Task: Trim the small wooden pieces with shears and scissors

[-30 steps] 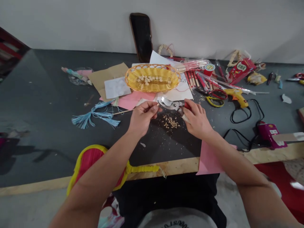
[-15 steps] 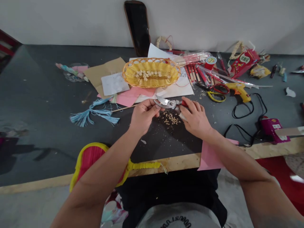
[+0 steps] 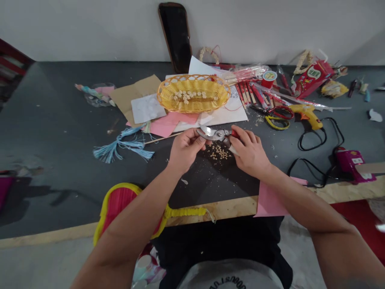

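My right hand (image 3: 251,150) is wrapped around the red and pale handles of a pair of pruning shears (image 3: 212,132), whose metal blades point left. At the blade end, my left hand (image 3: 185,150) is closed in a pinch, thumb against fingers; what sits between the fingertips is too small to make out. Just below the shears lies a scatter of small pale cut bits (image 3: 219,152) on the dark tabletop. A thin stick (image 3: 161,139) runs from beside a blue tassel (image 3: 122,146) toward my left hand, and its far end is hidden there.
A yellow woven basket (image 3: 194,94) with pale pieces stands behind my hands. Scissors (image 3: 276,117), a yellow glue gun (image 3: 306,115) and its cord lie to the right. A phone (image 3: 176,36) leans on the wall. A red and yellow padded item (image 3: 118,202) overhangs the front edge.
The whole view has shifted slightly, so everything appears a little further right and lower. Both hands and the shears keep nearly the same pose.
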A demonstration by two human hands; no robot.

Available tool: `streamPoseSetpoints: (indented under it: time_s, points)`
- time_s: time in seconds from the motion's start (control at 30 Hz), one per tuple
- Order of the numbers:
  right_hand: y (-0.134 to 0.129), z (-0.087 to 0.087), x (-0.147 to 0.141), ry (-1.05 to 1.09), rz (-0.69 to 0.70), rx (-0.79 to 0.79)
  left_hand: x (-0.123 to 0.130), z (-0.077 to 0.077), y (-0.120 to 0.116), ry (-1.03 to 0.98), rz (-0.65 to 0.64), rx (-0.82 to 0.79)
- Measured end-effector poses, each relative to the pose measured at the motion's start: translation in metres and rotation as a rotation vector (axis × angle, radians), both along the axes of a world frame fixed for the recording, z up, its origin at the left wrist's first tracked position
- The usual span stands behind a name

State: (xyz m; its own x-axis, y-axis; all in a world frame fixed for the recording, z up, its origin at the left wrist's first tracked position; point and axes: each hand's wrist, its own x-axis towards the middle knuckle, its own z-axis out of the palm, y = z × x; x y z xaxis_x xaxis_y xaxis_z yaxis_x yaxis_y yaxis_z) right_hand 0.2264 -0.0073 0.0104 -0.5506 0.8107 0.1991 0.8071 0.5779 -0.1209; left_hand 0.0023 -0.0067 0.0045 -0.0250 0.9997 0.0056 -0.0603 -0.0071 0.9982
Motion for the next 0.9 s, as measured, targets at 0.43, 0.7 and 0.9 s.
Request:
streamPoseSetpoints:
  time_s: [0.43, 0.7, 0.9]
  points:
    - [0.002, -0.005, 0.000, 0.143, -0.023, -0.079, -0.002, 0.003, 0.001, 0.043, 0.004, 0.005]
    - [0.001, 0.003, -0.004, -0.074, -0.051, -0.110, -0.002, 0.002, -0.001, 0.072, -0.023, -0.007]
    - [0.002, 0.006, -0.006, -0.152, -0.080, -0.155, 0.000, 0.001, -0.001, 0.022, -0.001, -0.048]
